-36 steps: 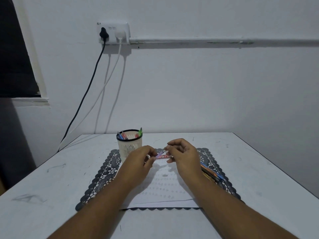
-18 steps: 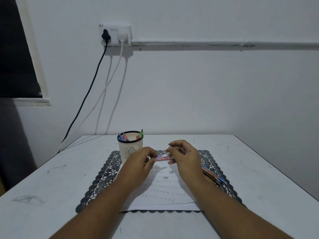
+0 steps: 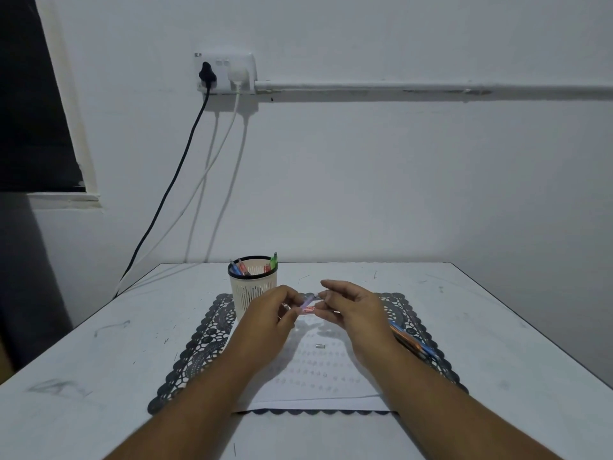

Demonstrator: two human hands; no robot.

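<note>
Pen (image 3: 306, 308) was pinched betw. left hand (image 3: 268, 322) & right hand (image 3: 356, 313) just above paper (image 3: 315, 385), mid desk (image 3: 99, 360); prob. best was to hold firm w/ left, twist gently, not lose tiny metal bit (image 3: 320, 345) on paper.

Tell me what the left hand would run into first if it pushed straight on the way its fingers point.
Probably the right hand: the left hand points rightward along the small pen both pinch, toward its fingertips. Depth is unclear.
</note>
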